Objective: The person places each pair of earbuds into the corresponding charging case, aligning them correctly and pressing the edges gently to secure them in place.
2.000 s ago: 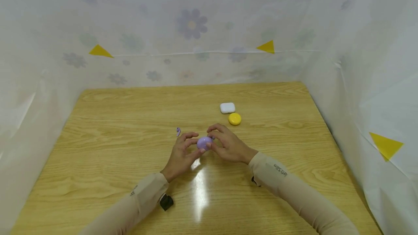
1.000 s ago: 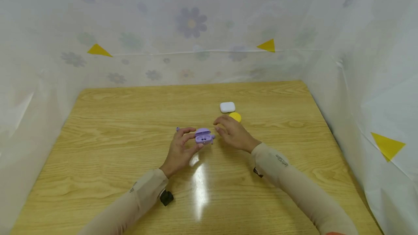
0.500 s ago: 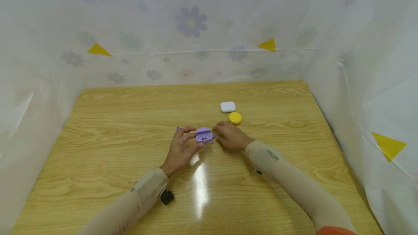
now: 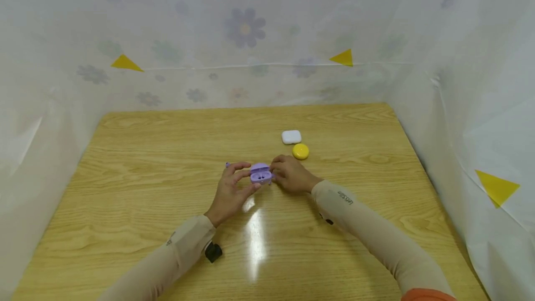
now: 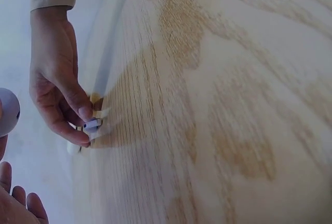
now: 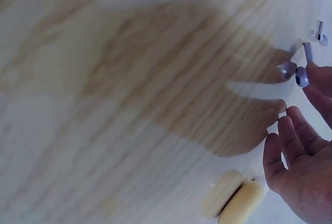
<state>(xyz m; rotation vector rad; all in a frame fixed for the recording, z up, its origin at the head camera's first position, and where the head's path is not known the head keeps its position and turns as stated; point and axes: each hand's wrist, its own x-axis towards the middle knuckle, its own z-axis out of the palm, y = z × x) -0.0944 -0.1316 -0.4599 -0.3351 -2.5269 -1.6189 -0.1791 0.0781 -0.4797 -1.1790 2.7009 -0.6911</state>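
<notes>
My left hand (image 4: 230, 194) holds a purple earbud case (image 4: 261, 178) between thumb and fingers, its lid raised and its two wells facing me. In the left wrist view, only a rounded edge of the case (image 5: 8, 112) shows. Just right of the case, my right hand (image 4: 292, 174) pinches a purple earbud (image 6: 302, 76) by the table top, its stem pointing away in the right wrist view. The fingers partly hide this earbud in the head view. A second purple earbud (image 4: 227, 165) lies beyond my left fingertips.
Behind my right hand, a yellow round case (image 4: 300, 151) lies beside a white earbud case (image 4: 291, 137). The wooden table (image 4: 167, 152) is bordered by pale flowered sheeting (image 4: 246, 82) at the back and sides. Yellow triangles (image 4: 342, 58) mark the sheeting.
The purple case's lid has gone from closed to open. My right hand has let go of it, drawn right, then come back left and taken hold of the earbud beside the case.
</notes>
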